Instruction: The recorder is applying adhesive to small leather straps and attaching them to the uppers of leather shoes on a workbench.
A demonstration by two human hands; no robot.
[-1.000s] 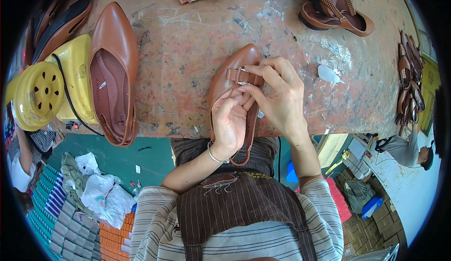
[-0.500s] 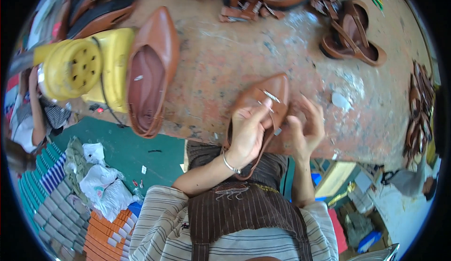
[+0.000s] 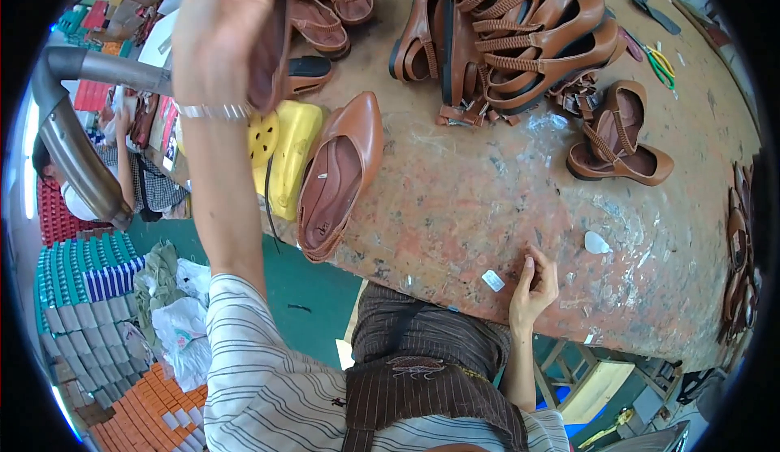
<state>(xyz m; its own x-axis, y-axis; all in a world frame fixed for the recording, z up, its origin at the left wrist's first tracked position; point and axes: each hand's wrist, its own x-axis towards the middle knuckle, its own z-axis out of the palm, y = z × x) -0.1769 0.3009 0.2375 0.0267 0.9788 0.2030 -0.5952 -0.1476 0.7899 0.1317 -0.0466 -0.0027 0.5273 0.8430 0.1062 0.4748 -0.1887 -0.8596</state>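
Observation:
My left hand (image 3: 223, 54) is raised at the upper left, smeared by motion, with a bracelet at its wrist. Its fingers are closed round a brown leather shoe (image 3: 275, 62), which shows only in part beside the palm. My right hand (image 3: 534, 289) rests near the table's front edge, its fingers loosely curved with a gap to the thumb and nothing between them. Just left of it lies a small white label (image 3: 493, 280). A pointed brown slingback shoe (image 3: 367, 131) lies on the table, a small pale piece on its insole.
A yellow machine (image 3: 294, 155) stands left of the slingback, near a bent metal pipe (image 3: 85, 159). Brown shoes (image 3: 561, 37) are heaped at the back. A pair of shoes (image 3: 626, 159), green-yellow pliers (image 3: 662, 68) and a white scrap (image 3: 597, 242) lie to the right.
My left hand has carried the shoe from the table's front edge up to the far left. My right hand has lowered to the tabletop, its fingers more curled. The view has shifted.

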